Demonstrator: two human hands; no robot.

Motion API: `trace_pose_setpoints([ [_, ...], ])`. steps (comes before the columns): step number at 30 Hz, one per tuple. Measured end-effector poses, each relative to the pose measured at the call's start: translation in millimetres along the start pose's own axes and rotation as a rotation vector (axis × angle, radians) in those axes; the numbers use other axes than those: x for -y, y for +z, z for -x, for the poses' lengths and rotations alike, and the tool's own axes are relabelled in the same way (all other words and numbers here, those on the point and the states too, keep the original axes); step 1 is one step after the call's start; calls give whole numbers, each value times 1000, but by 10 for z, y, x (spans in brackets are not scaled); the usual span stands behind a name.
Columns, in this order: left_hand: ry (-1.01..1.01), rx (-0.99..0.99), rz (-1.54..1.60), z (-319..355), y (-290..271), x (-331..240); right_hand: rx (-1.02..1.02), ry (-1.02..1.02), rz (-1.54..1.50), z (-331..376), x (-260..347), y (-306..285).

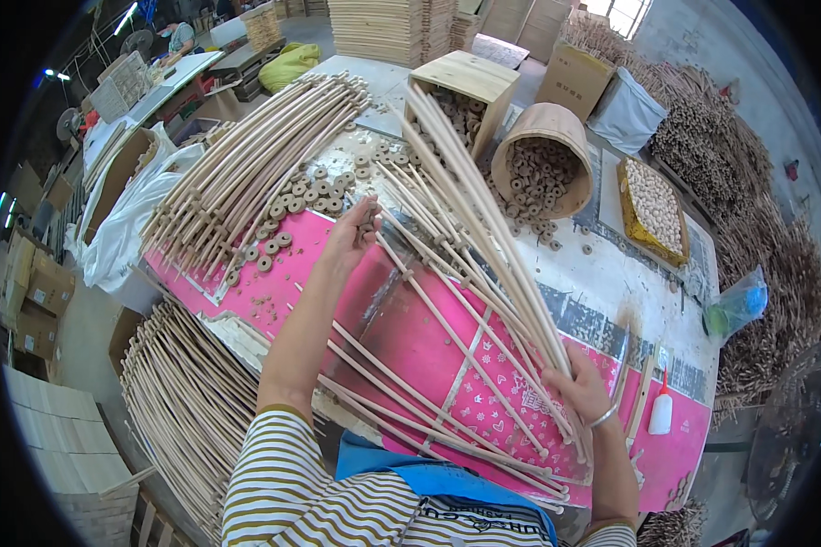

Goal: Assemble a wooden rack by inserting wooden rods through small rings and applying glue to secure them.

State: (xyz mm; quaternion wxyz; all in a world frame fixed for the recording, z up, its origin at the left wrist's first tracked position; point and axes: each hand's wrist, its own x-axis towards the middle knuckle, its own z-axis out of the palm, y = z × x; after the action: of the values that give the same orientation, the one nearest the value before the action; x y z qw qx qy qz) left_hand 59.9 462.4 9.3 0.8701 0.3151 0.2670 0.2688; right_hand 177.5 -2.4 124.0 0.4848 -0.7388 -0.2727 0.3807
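My right hand (579,387), with a bracelet at its wrist, is closed round the lower ends of several long pale wooden sticks (488,219). They slant up and away to the left, their far ends blurred. My left hand (356,232) is raised over the pink table cover (374,319), its fingers curled on what looks like a small brown wooden ring (370,215), partly hidden. Loose wooden rings (312,193) lie beyond that hand. Between my arms, more sticks (447,319) lie across the cover, some with rings on them.
A large stack of ringed sticks (246,164) lies at left. Further back are a wooden box (470,77) and a round tub (543,123) of rings, and a yellow tray (652,214) of small pale pieces. A glue bottle (660,412) stands at right. Stick bundles (187,401) fill the lower left.
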Motion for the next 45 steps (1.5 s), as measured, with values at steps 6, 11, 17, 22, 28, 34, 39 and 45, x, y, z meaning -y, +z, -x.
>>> trace_pose_setpoints([
  [6,7,9,42,-103,0,-43,121,94,-163,275,-388,88],
  [11,38,17,-28,15,172,-106,110,104,-103,326,-535,85],
  [17,49,57,-145,74,203,-162,120,132,-176,321,-594,113],
  [22,40,10,-173,105,231,-157,143,164,-171,304,-639,148],
  [28,14,44,-197,146,243,-193,161,180,-165,276,-669,131],
  [34,-12,28,-277,161,174,-287,155,172,-182,239,-650,113],
  [39,-12,26,-314,235,170,-356,129,181,-239,206,-541,115],
  [45,-24,95,-351,237,129,-331,126,147,-226,144,-584,139],
])
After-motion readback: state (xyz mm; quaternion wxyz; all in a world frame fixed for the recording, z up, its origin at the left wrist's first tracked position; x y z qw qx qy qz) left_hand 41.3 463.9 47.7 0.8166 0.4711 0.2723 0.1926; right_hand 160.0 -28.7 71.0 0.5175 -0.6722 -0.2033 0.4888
